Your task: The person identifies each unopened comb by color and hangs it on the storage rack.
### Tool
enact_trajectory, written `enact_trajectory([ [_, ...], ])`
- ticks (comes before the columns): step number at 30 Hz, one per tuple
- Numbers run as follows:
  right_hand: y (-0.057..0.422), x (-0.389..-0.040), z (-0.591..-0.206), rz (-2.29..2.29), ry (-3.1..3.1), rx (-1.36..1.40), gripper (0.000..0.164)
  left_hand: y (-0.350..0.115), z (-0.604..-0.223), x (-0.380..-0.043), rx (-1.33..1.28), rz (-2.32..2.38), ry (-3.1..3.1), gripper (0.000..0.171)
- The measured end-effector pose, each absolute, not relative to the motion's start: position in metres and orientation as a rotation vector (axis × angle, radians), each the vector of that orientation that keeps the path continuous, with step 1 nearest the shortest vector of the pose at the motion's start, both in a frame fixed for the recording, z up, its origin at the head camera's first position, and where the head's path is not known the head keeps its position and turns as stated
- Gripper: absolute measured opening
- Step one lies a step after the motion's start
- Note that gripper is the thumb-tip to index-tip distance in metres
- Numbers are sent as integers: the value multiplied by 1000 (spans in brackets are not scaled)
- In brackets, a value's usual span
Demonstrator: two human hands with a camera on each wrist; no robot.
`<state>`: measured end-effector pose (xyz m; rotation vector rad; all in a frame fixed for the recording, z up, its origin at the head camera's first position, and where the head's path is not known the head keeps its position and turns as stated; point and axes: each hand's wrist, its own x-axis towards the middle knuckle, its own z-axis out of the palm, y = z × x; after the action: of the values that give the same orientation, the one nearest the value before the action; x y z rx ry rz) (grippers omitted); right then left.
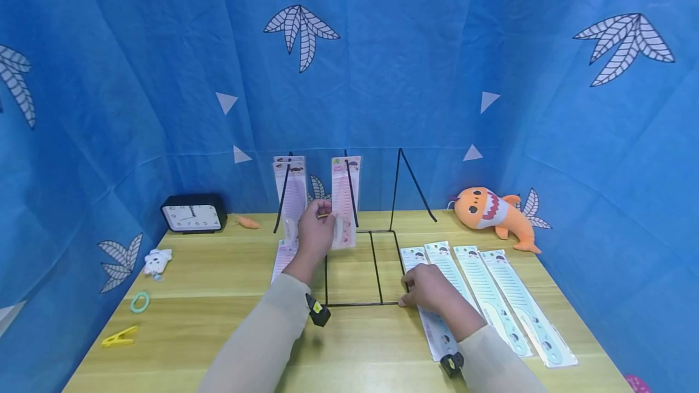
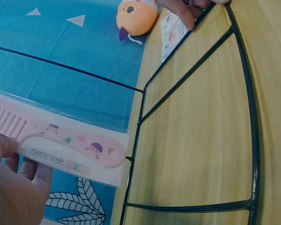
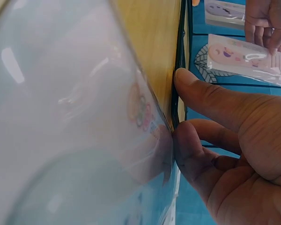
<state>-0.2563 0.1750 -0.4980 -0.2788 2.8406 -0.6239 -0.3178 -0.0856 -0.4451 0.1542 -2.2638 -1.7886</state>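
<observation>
My left hand pinches the side of a pink comb in a clear pack, which hangs on the middle prong of a black wire rack. The left wrist view shows the thumb on the front of this pack, with "PLASTIC COMB" printed on it. More packed pink-purple combs hang on the left prong. The right prong carries nothing. With thumb and forefinger, my right hand pinches the rack's right base bar, beside a pale green packed comb. That pack fills much of the right wrist view, blurred.
Other pale green packed combs lie side by side on the right of the table. An orange shark plush sits behind them. Leftward are a black clock, a white plush, a green ring and a yellow clip.
</observation>
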Motion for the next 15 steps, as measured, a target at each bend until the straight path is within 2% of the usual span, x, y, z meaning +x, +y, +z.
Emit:
enact_trajectory([
  [8,175,-258,-498,-619,2838,-273,27,-85,-449,-319,143,-1752,-2260,15],
  [13,175,-258,-498,-639,2830,-245,45,-86,-449,-320,156,-1748,-2267,15],
  [15,175,-257,-498,-643,2829,-246,46,-86,-450,-321,155,-1739,-2272,15],
])
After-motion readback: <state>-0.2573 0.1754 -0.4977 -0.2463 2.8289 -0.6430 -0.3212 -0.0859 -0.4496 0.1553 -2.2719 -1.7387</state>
